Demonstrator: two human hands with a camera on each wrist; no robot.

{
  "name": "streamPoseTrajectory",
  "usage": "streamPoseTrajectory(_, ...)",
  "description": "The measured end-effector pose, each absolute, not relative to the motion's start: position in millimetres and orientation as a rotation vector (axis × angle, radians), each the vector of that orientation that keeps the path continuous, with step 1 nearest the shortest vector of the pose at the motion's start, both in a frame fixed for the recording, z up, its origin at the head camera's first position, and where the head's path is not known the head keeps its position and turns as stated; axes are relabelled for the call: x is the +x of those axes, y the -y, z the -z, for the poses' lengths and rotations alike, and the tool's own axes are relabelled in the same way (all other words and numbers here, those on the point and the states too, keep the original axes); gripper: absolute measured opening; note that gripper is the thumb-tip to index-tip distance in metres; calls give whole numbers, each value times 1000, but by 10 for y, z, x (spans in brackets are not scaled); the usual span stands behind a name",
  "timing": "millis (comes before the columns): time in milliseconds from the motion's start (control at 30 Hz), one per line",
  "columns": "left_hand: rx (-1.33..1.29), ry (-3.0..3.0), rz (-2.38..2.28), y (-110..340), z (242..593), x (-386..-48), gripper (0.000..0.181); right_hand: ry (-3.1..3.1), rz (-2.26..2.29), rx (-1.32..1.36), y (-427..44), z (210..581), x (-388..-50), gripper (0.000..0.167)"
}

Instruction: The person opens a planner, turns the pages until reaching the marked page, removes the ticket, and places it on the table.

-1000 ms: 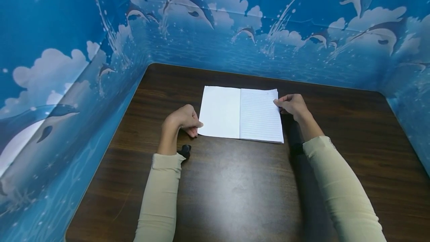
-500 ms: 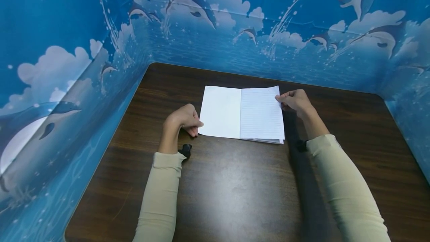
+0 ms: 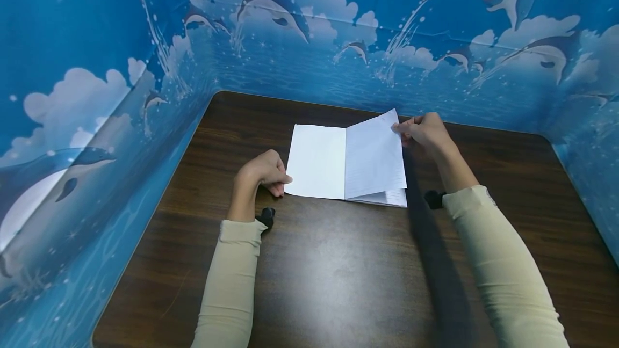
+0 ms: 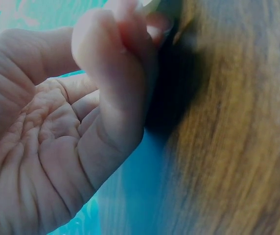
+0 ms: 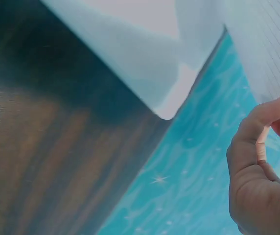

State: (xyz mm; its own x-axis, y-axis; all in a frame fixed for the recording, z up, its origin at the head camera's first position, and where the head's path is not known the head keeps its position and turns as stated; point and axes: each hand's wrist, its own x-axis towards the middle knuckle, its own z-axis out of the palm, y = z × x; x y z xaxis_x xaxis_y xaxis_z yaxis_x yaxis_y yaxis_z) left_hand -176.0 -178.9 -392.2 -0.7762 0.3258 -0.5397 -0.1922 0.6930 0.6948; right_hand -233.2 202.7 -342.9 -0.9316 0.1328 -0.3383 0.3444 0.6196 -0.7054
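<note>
An open notebook (image 3: 316,162) lies on the table, its left side blank white and its right side lined. At the notebook's lower left edge, my left hand (image 3: 265,169) pinches the border between thumb and fingers. My right hand (image 3: 424,132) pinches the outer edge of a single page (image 3: 374,157), which is lifted and tilted above the lined sheets under it. In the right wrist view, thumb and finger of the right hand (image 5: 265,161) meet on the raised lined page (image 5: 267,54). The left wrist view shows the left hand (image 4: 76,112) with bent fingers; the notebook is barely visible there.
The dark wooden table (image 3: 309,273) extends around the notebook. Blue dolphin-printed curtains (image 3: 309,69) stand close behind the table and along its sides. A small black device (image 3: 267,217) sits at the left cuff, and another black device (image 3: 433,199) at the right cuff.
My right hand has moved up and away, raising the right-hand page from nearly flat to a clear tilt, with lined sheets showing beneath. The left hand has stayed in place.
</note>
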Motion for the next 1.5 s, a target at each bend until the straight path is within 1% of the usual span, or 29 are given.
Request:
streamPoseTrajectory(200, 92, -2248, -1024, 1797, 3932, -1761, 21, -2591, 1285, 347, -1865, 3259, -2372, 38)
streamPoseTrajectory(333, 97, -2262, -1007, 1791, 3930, -1771, 23, -2562, 1368, 315, -1715, 3153, -2401, 35)
streamPoseTrajectory(567, 109, -2280, -991, 1775, 3944, -1783, 26, -2510, 1445, 271, -1400, 2994, -2455, 38)
streamPoseTrajectory(767, 113, -2274, -998, 1779, 3943, -1761, 27, -2469, 1464, 216, -1128, 2947, -2517, 37)
streamPoseTrajectory(867, 118, -2282, -991, 1776, 3928, -1758, 29, -2440, 1488, 180, -997, 2950, -2550, 34)
streamPoseTrajectory(1000, 144, -2297, -979, 1778, 3910, -1761, 31, -2385, 1512, 176, -818, 2965, -2604, 25)
streamPoseTrajectory(1267, 141, -2296, -986, 1784, 3919, -1750, 34, -2314, 1504, 121, -409, 3127, -2678, 22)
streamPoseTrajectory(1500, 131, -2271, -1008, 1786, 3953, -1767, 35, -2206, 1580, 132, -89, 3405, -2695, 27)
